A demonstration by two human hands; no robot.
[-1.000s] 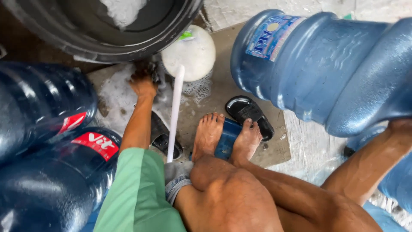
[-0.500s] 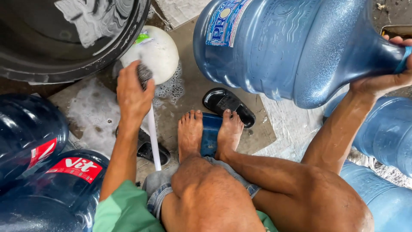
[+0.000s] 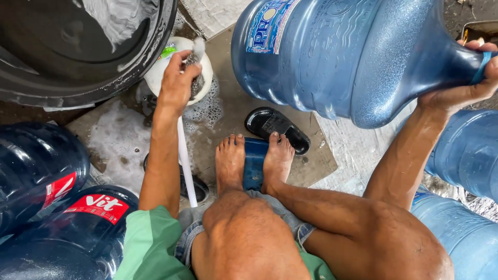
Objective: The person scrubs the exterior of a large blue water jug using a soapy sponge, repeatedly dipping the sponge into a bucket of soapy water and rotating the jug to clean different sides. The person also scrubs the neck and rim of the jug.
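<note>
My left hand (image 3: 175,87) grips a long brush with a white handle (image 3: 184,161). Its soapy bristle head (image 3: 196,56) rests over a round white container (image 3: 206,78) on the wet floor. My right hand (image 3: 465,85) holds the neck of a large blue water jug (image 3: 332,52), which is lifted and tipped on its side above the floor. I am squatting, with my bare feet on a small blue object (image 3: 254,165).
A black basin (image 3: 62,57) with foamy water fills the top left. Two dark blue jugs (image 3: 46,176) with red labels lie at the lower left, and lighter blue jugs (image 3: 467,155) stand at the right. A black sandal (image 3: 277,128) lies by my feet.
My left hand rose from the foamy floor with the brush up to the white container. The big jug swung across, and my right hand on its neck came into view.
</note>
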